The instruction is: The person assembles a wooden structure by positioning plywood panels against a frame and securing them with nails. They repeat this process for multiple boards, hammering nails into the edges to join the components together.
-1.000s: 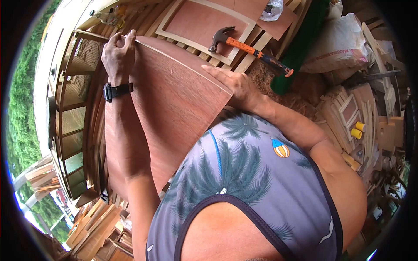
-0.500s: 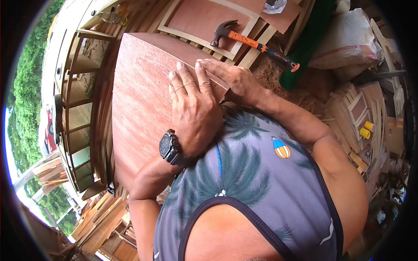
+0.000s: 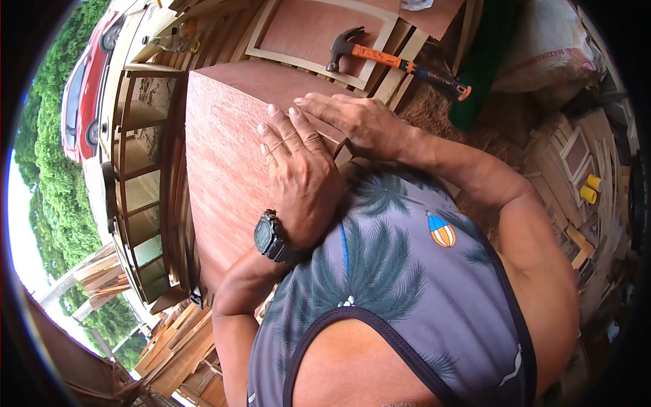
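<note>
Left hand [image 3: 302,180] lies open on plywood panel [image 3: 224,156], right hand [image 3: 369,125] open along the edge just beyond it, apparently aligning; next move calls for keeping edges flush.

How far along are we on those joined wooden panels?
Looks done: the large panel and the adjoining panel meet along an edge. In hand: the left hand lies flat on the large panel; the right hand rests on the adjoining one. Left: unclear; I can't see whether that edge is fastened. The hammer lies unheld, so more work there is possible.
</note>
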A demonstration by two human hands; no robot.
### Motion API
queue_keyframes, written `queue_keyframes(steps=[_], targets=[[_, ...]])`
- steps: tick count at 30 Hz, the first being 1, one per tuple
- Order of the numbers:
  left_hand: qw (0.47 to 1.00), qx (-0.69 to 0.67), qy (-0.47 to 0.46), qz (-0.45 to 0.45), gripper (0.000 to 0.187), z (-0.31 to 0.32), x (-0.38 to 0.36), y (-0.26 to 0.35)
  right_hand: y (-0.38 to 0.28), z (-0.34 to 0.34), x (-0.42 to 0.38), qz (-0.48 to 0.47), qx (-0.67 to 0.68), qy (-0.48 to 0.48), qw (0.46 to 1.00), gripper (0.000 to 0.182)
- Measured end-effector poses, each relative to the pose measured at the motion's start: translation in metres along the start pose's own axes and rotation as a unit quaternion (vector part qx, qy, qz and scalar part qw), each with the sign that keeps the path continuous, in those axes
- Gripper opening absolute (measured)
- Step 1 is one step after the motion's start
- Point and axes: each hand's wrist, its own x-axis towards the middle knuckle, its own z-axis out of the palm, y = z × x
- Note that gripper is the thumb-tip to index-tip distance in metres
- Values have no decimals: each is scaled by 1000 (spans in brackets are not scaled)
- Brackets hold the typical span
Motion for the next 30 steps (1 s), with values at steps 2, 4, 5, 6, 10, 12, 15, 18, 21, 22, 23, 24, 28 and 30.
queue_keyframes(steps=[2,4,5,6,10,12,15,18,21,22,23,24,28,30], targets=[[1000,7,2,1,89,0,0,-1,0,0,2,-12,-13,-2,1000,55],[1000,13,5,0,82,0,-1,-1,0,-2,3,-14,-33,-13,999,55],[1000,6,3,-1,76,-2,-1,-1,1,-2,4,-17,-34,-14,999,55],[1000,-1,1,-2,70,-4,0,-1,2,-1,5,-25,-35,-10,999,55],[1000,12,9,12,67,-9,0,-4,-4,-13,12,-47,-26,-38,998,56],[999,16,18,25,64,-9,1,-6,-3,-13,14,-58,-29,-39,997,56],[998,31,27,37,62,-9,1,-8,-2,-14,16,-58,-19,-42,997,57],[998,52,10,46,60,-11,3,-13,-4,-14,18,-54,-10,-42,998,57],[996,59,16,58,59,-15,3,-14,-4,-13,20,-57,-7,-43,997,58],[996,60,16,57,59,-17,3,-14,-4,-13,20,-55,-3,-47,997,59],[995,70,19,72,59,-19,3,-14,-4,-14,21,-56,-2,-46,997,59],[993,80,21,87,59,-20,2,-14,-4,-16,21,-58,-13,-57,997,60],[997,70,0,38,58,-16,1,-19,-2,-15,24,-79,-39,-73,993,62],[994,94,3,62,102,-11,1,-25,-4,-16,26,-75,-37,-80,993,62]])
